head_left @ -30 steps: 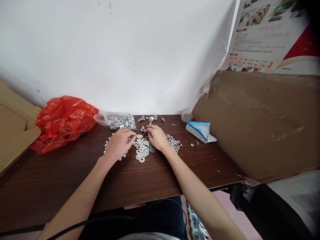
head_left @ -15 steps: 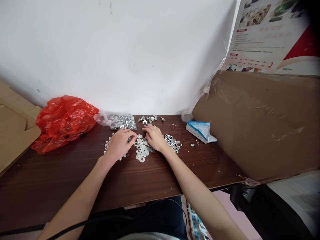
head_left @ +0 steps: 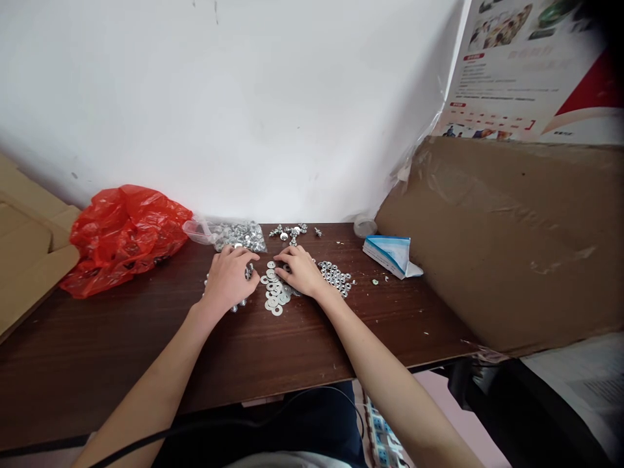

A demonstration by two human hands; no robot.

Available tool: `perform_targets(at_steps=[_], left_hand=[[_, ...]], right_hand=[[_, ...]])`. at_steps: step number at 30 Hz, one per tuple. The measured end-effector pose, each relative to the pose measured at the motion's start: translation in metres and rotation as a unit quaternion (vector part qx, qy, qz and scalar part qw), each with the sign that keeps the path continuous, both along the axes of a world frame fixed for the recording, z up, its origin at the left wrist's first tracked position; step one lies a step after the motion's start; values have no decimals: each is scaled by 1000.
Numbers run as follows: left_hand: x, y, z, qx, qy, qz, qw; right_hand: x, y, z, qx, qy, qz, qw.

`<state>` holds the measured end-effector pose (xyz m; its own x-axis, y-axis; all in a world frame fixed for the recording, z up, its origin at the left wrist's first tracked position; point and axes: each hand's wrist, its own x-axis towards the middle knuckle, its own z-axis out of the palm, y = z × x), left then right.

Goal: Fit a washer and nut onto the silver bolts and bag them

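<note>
My left hand (head_left: 228,278) is open over a pile of small shiny bolts (head_left: 236,307), thumb and fingers apart; several bolts show in the gap between them. To its right lies a heap of flat metal washers (head_left: 275,298). My right hand (head_left: 299,272) reaches over the upper right of that heap, its thumb and forefinger spread apart around a few washers. The undersides of both hands are hidden. Beside the right wrist sits a cluster of metal nuts (head_left: 336,276). Beyond the hands, several bolts with parts fitted on them (head_left: 294,235) lie near the wall.
A clear bag of metal pieces (head_left: 241,235) and a red plastic bag (head_left: 127,237) lie at the back left. Toward the right are a round clear lid (head_left: 364,226) and a blue-and-white packet (head_left: 389,255). Cardboard (head_left: 511,240) borders the table (head_left: 273,357) on the right.
My left hand's thumb and forefinger have parted and drawn back from the washers toward the bolts. My right hand has shifted slightly nearer, its fingers now curved over the washers.
</note>
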<state>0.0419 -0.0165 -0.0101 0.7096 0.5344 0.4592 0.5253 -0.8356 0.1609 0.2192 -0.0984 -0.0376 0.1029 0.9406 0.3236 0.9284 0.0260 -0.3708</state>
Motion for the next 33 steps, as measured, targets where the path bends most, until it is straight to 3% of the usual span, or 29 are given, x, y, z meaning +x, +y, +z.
perform_targets(at_steps=[16,20,23,28,33], left_hand=[[-1,7,-7,-22,-1,-19,1000],[-2,11,-8,-32,-11,-28,999],[-2,10,-6,-54,-5,-26,998],[-1,3,5,-94,36,-8,995],[1,1,9,-86,-10,-24,996]], right_hand=[[-3,0,2,21,-16,1,1000],[-4,-1,2,32,-24,35,999],[-3,0,1,32,-27,59,997],[-2,0,3,27,-13,41,999],[-3,1,4,27,-20,32,999]])
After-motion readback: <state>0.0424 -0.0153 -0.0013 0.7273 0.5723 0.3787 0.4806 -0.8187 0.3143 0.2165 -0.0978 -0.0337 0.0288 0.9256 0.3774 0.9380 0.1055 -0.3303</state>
